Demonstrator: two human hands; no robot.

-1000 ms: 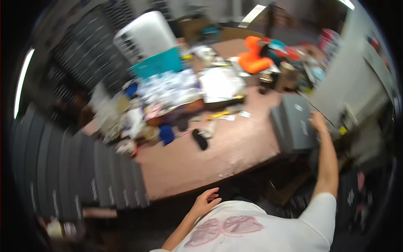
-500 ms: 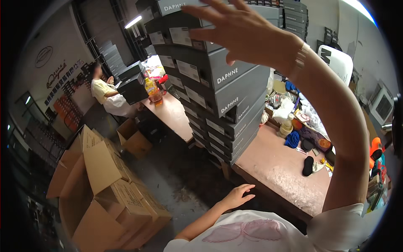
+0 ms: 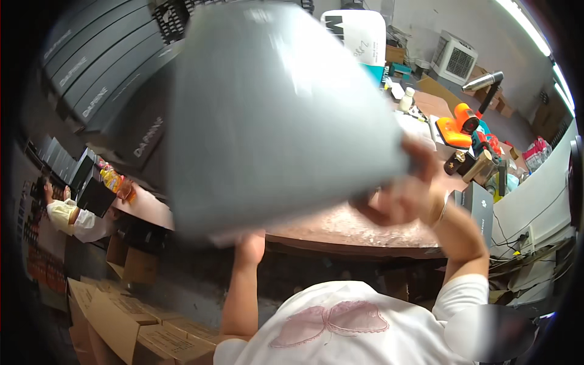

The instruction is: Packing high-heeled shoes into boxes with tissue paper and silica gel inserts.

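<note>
The person holds a large grey box (image 3: 274, 115) up high, close before the face, so it covers most of the view and looks blurred. The left hand (image 3: 250, 243) is under the lower edge of the box and pushes it from below; its fingers are hidden behind the box, so I cannot tell how they are closed. The right hand (image 3: 401, 194) grips the lower right corner, with the fingers wrapped around the edge. I judge that the step in hand is carrying the box in the air, between one place and another. Behind the box, on the left, stands a tall stack of dark boxes (image 3: 103, 91), and it seems the grey one belongs with them. For the next move, I think both hands must keep the box level and bring it square onto a flat place, because it is wide and blocks the sight. Farther away is the brown tabletop (image 3: 365, 228), with a dark box (image 3: 480, 213) at its right end, an orange tool (image 3: 459, 125), and a white cooler (image 3: 456, 58) near the far wall. Another person (image 3: 64, 213) works at the far left.
</note>
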